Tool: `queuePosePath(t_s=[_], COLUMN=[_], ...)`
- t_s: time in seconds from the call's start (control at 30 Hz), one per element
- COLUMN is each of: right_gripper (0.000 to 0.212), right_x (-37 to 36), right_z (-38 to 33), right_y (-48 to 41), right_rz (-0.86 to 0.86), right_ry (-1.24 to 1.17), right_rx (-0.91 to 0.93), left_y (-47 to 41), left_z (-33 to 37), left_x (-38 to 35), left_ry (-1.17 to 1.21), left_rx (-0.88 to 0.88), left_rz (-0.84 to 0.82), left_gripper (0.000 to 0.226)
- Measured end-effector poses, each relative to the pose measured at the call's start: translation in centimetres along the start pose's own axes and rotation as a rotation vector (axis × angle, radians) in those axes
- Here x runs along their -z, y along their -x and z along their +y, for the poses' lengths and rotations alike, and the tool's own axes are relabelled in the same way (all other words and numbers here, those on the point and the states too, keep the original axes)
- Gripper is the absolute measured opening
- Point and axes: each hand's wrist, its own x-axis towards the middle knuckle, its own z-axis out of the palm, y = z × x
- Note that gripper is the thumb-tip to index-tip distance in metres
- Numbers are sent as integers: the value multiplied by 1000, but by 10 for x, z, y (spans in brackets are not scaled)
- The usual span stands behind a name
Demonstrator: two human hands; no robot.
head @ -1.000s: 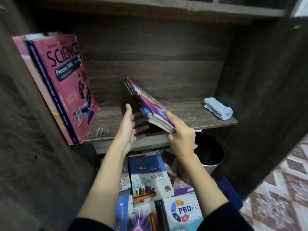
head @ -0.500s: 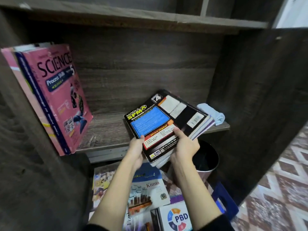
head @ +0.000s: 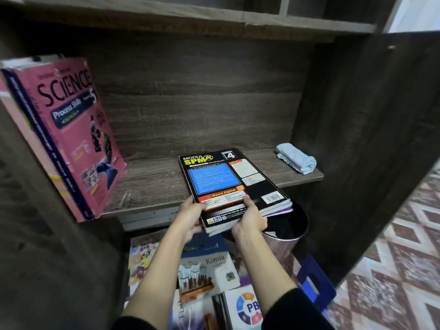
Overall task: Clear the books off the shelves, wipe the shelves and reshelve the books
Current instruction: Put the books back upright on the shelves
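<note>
I grip the near end of a flat stack of books (head: 234,184) with both my left hand (head: 190,217) and my right hand (head: 250,220), thumbs on top, over the front edge of the shelf (head: 154,184) at centre frame. Science books (head: 71,129) lean at the left, the cloth (head: 296,158) lies at the right and floor books (head: 207,265) wait below — roughly midway, I judge.

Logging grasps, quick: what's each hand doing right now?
Left hand: closed, gripping the near left edge of the stack of books.
Right hand: closed, gripping the same stack's near right edge, thumb on the top cover.
</note>
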Motion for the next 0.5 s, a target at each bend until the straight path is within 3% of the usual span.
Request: queuePosePath(t_s=[0.13, 0.33, 0.43, 0.5], right_gripper=[59, 86, 104, 101], right_x=[0, 7, 12, 16], right_z=[3, -7, -22, -36], right_y=[-7, -14, -25, -34], right_rz=[37, 77, 140, 211], right_ry=[30, 167, 216, 331], right_rx=[10, -62, 86, 207], left_y=[5, 9, 9, 9], left_z=[-3, -4, -4, -3], left_x=[5, 5, 3, 1], left_ry=[-49, -77, -86, -105], left_rx=[32, 68, 52, 32], left_rz=[-73, -93, -61, -36], left_gripper=[57, 76, 80, 79])
